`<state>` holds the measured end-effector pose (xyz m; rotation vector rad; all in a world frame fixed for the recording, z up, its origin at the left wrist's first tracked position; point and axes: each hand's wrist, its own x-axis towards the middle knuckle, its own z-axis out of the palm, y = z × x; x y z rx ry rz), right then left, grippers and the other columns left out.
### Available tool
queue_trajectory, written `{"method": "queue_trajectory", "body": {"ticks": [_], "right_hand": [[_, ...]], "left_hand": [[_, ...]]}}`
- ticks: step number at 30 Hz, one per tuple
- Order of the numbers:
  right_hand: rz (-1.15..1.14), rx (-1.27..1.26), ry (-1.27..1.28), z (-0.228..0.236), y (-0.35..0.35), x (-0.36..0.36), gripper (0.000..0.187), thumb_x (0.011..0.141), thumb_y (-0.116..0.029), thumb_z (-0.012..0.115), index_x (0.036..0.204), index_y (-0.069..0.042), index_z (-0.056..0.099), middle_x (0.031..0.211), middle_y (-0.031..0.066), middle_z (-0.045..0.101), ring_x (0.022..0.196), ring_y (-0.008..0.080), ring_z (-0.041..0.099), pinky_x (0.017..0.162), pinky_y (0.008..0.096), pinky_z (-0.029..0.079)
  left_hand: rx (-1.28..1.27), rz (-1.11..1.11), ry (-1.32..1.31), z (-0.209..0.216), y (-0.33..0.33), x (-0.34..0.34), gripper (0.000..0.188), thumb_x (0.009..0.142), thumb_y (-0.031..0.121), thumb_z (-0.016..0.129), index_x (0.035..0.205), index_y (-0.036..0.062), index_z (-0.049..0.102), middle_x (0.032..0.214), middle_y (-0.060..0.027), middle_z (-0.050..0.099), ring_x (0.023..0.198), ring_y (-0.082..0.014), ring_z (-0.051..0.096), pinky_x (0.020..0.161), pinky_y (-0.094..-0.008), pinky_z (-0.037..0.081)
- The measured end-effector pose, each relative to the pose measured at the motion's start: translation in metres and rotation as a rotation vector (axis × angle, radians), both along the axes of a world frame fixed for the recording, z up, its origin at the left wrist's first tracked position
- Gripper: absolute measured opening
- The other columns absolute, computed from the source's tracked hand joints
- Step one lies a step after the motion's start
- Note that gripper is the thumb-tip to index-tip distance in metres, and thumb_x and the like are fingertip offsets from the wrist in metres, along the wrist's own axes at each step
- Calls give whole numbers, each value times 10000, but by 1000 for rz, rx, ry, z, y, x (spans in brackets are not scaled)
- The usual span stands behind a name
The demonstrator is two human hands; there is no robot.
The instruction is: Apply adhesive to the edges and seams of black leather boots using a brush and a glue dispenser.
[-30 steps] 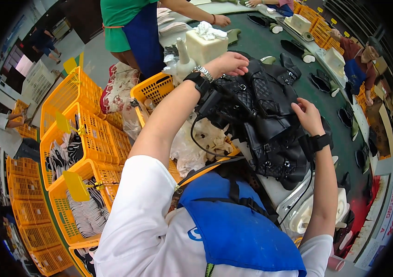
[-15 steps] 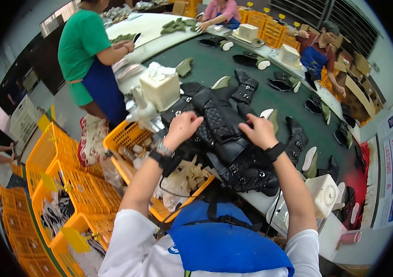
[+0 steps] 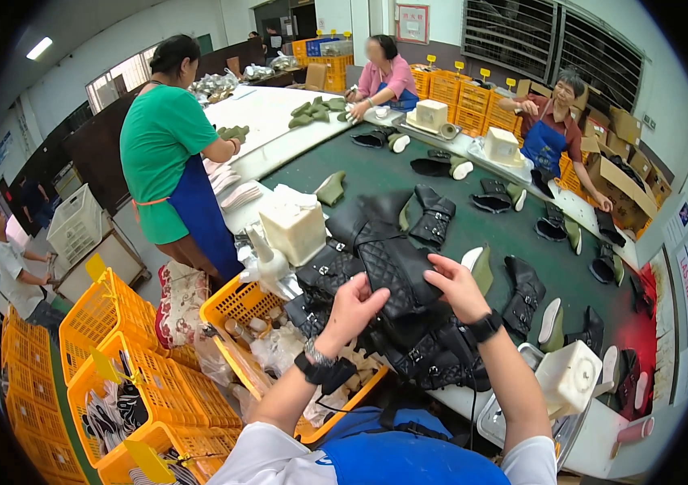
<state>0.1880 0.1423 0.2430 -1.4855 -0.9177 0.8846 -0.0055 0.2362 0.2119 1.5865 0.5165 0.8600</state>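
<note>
A black quilted boot (image 3: 388, 271) with straps is between my hands above the near edge of the work table. My left hand (image 3: 354, 311) is closed on its left side, thumb lying on the quilted leather. At its right edge my right hand (image 3: 459, 284) pinches the leather between thumb and fingers. Under and beside it lie more black buckled boots (image 3: 439, 356), partly hidden by the one I hold. Just beyond, a black buckled boot (image 3: 433, 214) rests on the green surface, with an olive piece with a white sole (image 3: 480, 269) nearer my right hand.
The green work surface (image 3: 312, 166) carries more black boots and olive pieces. White box-shaped containers stand at left (image 3: 291, 226) and right (image 3: 569, 378). A yellow crate (image 3: 235, 303) of scraps is beside my left arm. Co-workers stand at left (image 3: 168, 153) and across the table (image 3: 554, 129).
My hands have come closer together and nearer to me, and now grip the quilted boot, which is lifted more upright. The view has tilted up, showing more of the room.
</note>
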Motion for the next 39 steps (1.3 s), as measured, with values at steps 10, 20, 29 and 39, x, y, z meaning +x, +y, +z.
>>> {"method": "queue_trajectory", "body": {"ticks": [10, 20, 29, 39], "right_hand": [[286, 132, 453, -3, -116, -48, 443, 823, -41, 557, 1238, 24, 414, 1169, 72, 533, 1068, 159, 506, 927, 294, 386], [390, 69, 92, -8, -132, -61, 378, 828, -19, 551, 1185, 35, 441, 1098, 62, 545, 996, 134, 521, 878, 270, 400], [-19, 389, -1233, 73, -232, -34, 529, 717, -423, 638, 981, 26, 543, 977, 163, 547, 1023, 287, 505, 1001, 516, 244], [-126, 174, -1187, 51, -310, -17, 580, 539, -514, 775, 847, -71, 562, 868, 58, 611, 941, 234, 593, 1004, 516, 243]], "left_hand": [[-291, -963, -409, 28, -48, -13, 984, 741, 639, 547, 1406, 38, 141, 1424, -109, 256, 1301, -211, 269, 1054, -348, 233], [-398, -783, -344, 40, -94, -19, 970, 685, 315, 729, 1405, 33, 143, 1376, -120, 333, 1245, -196, 359, 1028, -313, 282], [638, -323, 189, 41, -154, -3, 1056, 558, 205, 735, 1391, 15, 116, 1065, -182, 468, 979, -337, 478, 869, -373, 371], [692, -596, 97, 39, -203, 57, 1001, 485, 193, 763, 1316, -38, 255, 1074, -227, 501, 990, -371, 500, 847, -389, 406]]}}
